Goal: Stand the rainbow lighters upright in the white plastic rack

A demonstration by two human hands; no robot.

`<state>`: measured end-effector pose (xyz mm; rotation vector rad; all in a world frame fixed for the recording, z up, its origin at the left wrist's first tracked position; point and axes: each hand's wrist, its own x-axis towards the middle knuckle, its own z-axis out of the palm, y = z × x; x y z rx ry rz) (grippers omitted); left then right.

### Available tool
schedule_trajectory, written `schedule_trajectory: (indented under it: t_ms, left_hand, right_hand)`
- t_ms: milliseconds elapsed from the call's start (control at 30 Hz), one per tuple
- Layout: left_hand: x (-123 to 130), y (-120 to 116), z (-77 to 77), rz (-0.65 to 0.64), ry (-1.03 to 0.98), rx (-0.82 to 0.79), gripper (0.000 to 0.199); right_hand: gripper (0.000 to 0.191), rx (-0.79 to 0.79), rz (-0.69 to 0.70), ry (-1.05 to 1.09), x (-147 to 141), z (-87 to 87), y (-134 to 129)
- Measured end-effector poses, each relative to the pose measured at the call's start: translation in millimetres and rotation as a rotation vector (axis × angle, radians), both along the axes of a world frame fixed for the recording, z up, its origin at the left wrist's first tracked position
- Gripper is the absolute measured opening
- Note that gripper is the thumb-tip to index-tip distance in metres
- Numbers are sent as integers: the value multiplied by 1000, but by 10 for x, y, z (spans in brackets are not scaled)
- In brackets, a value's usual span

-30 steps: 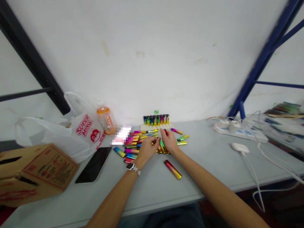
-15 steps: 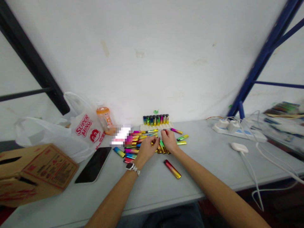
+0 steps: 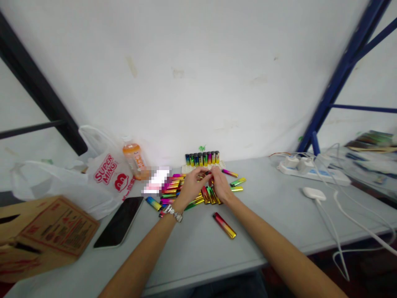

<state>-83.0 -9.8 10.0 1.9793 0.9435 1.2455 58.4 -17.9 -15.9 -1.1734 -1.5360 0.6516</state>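
My right hand (image 3: 219, 185) is closed, its fingertips around what looks like a reddish lighter (image 3: 211, 181) that they mostly hide. Close against it, my left hand (image 3: 194, 184) has thumb and fingers curled together; what lies in them is hidden. Shiny multicoloured lighters (image 3: 169, 195) lie in a pile under and left of my left hand. Several more lie side by side below the fingertips. Behind the hands, a row of lighters (image 3: 204, 159) stands upright on a pale rack (image 3: 187, 169). One red-and-gold lighter (image 3: 224, 225) lies apart, nearer the front edge.
Right of my hands lie a few loose lighters (image 3: 238, 181). On the left are a phone (image 3: 119, 221), a cardboard box (image 3: 58, 231), a plastic bag (image 3: 105, 182) and an orange bottle (image 3: 134, 159). A power strip (image 3: 328, 176) and a white charger (image 3: 314, 193) with cables lie right.
My left hand has moved up and toward the right hand, so their fingertips now meet. The view has shifted slightly. The standing row looks the same.
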Motion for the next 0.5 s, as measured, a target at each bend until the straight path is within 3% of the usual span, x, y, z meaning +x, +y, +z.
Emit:
schedule_trajectory:
  t_ms: [100, 233, 367, 500]
  left_hand:
    - [28, 165, 100, 37, 40, 48, 21]
    - [143, 522, 210, 83, 319, 246, 15]
    - [317, 841, 223, 102, 555, 389, 17]
    - [431, 988, 228, 142, 728, 402, 18]
  right_hand:
    - [42, -13, -189, 111, 249, 113, 104]
    - [38, -58, -292, 205, 585, 135, 239]
    - [30, -21, -311, 92, 701, 64, 303]
    - [30, -7, -340, -34, 701, 26, 332]
